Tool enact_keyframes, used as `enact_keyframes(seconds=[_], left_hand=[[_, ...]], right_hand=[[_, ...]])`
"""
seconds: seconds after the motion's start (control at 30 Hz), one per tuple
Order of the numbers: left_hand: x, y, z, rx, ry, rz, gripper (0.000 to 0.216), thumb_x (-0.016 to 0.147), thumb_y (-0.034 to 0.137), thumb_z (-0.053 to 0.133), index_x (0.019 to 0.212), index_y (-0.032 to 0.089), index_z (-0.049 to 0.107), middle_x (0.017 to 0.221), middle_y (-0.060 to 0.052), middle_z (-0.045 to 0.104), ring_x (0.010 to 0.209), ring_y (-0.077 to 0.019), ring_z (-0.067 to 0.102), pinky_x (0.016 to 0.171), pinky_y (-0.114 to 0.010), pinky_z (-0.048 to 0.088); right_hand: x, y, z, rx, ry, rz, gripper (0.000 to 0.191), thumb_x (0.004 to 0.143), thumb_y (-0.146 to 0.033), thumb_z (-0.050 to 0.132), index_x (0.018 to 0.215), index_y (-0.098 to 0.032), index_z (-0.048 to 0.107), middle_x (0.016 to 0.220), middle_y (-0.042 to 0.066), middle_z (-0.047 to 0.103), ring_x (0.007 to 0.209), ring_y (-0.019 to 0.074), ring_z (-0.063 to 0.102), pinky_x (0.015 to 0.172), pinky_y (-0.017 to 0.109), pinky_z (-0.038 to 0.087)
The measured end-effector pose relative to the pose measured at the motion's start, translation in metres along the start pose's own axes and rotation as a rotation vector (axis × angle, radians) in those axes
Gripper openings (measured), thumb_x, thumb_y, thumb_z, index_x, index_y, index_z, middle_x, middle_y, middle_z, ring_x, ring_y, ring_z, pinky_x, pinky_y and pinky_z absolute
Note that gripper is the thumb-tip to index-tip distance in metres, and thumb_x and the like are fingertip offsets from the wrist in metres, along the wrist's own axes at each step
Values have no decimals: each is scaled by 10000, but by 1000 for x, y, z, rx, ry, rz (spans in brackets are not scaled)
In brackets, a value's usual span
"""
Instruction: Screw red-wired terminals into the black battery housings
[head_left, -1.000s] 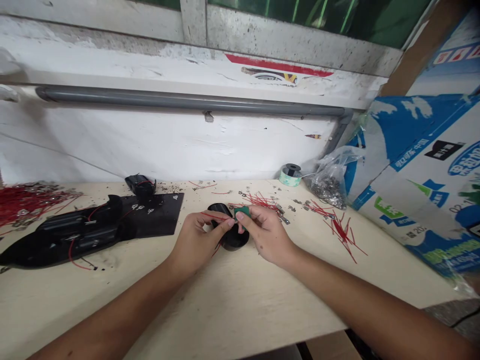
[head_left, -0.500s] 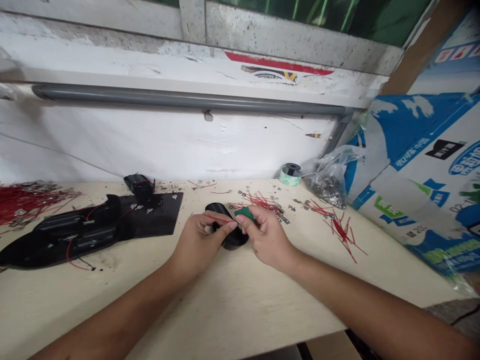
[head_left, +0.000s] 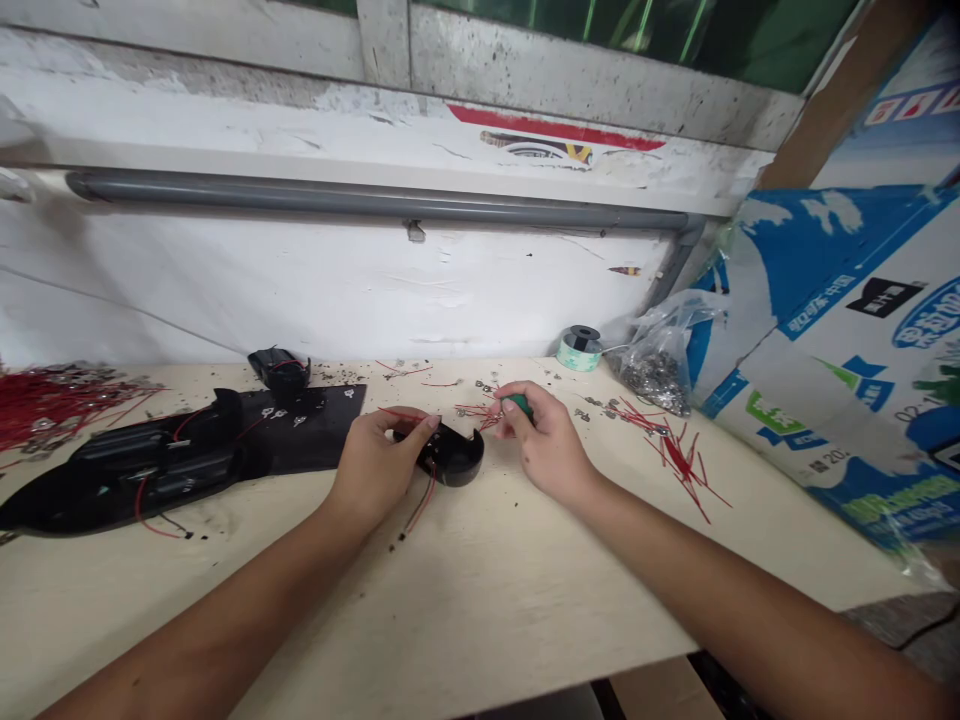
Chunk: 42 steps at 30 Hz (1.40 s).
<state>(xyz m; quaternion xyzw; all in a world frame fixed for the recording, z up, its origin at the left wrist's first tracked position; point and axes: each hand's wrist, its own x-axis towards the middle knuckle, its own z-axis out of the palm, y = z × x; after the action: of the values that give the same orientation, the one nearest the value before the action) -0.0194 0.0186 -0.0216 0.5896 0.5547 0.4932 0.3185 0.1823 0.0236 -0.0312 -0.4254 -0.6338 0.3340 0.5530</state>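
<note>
My left hand (head_left: 375, 462) grips a small black plastic shell (head_left: 452, 458) with red wires hanging from it, thumb and forefinger closed on its left rim. My right hand (head_left: 546, 438) is closed around a small green-handled tool (head_left: 519, 404) and hovers over loose red wires (head_left: 487, 412) just right of the shell. Both hands are at the middle of the pale wooden table (head_left: 480, 590).
A row of black shells with red wires (head_left: 127, 470) lies on a black sheet (head_left: 307, 428) at left. A red wire pile (head_left: 45, 400) sits far left. More red wires (head_left: 679, 455), a bag of metal parts (head_left: 660, 370), a tape roll (head_left: 580, 349) and a printed carton (head_left: 855, 350) are at right.
My right hand has drawn away from the shell, up and to the right, onto the loose red wires. My left hand has shifted the shell slightly left and tilted it open side up.
</note>
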Motion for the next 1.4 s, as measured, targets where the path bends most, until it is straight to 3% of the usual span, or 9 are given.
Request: enact_keyframes(seconds=[0.13,0.23,0.3,0.43,0.63,0.9,1.07,1.27,1.4], left_hand=[[-1,0,2,77,2,20,263,756,421,714,750,160,742,828,-79,745,795,-231,667,720,-330,502],[-5,5,5,48,-56,10,228,767,388,703,760,163,737,825,-74,745,780,-222,670,707,-328,514],[-7,6,7,31,-91,13,206,770,367,701,759,164,734,824,-71,746,784,-217,672,714,-325,520],[-9,5,8,-18,-123,46,191,765,355,710,757,165,726,817,-66,737,782,-209,671,719,-321,526],[-16,7,9,-177,-276,-58,250,777,409,702,751,165,657,701,-19,650,451,-110,526,432,-254,432],[-20,5,7,23,-264,224,188,844,323,631,734,183,690,831,-68,669,724,-186,639,600,-277,531],[-18,2,6,92,-302,288,181,871,294,595,765,191,700,842,-67,659,743,-183,629,646,-288,542],[-19,0,6,81,-282,267,177,842,304,631,738,190,718,811,-69,669,712,-185,632,645,-299,547],[-19,2,8,-42,-250,107,180,781,352,703,855,187,701,842,-58,661,604,-159,622,501,-274,519]], right_hand=[[3,2,-3,-320,-64,77,153,903,-354,580,959,-218,626,673,-14,599,563,158,516,567,280,383],[1,0,-1,-447,-196,78,248,884,-405,617,730,-217,663,536,-19,538,515,157,480,544,281,339],[-1,0,1,-422,-260,49,345,888,-407,614,607,-207,635,535,-7,548,547,161,501,565,284,351],[-1,4,3,-243,-324,84,279,872,-363,628,652,-194,658,573,-7,583,591,167,540,599,287,394],[-2,-1,6,-112,-258,154,257,854,-363,617,662,-193,629,608,-4,575,622,172,547,590,284,405],[-8,-7,10,-177,-211,80,220,838,-283,584,642,-187,614,636,-1,578,640,167,539,570,267,400],[-10,-11,11,-235,-174,67,204,810,-259,599,621,-185,578,626,-7,543,628,160,505,551,258,373],[-13,-11,13,-189,-198,76,250,838,-286,571,607,-192,545,575,-22,478,558,142,449,514,252,340],[-12,-3,15,-126,-189,107,246,834,-300,592,619,-186,561,589,-22,490,567,139,449,528,250,354]])
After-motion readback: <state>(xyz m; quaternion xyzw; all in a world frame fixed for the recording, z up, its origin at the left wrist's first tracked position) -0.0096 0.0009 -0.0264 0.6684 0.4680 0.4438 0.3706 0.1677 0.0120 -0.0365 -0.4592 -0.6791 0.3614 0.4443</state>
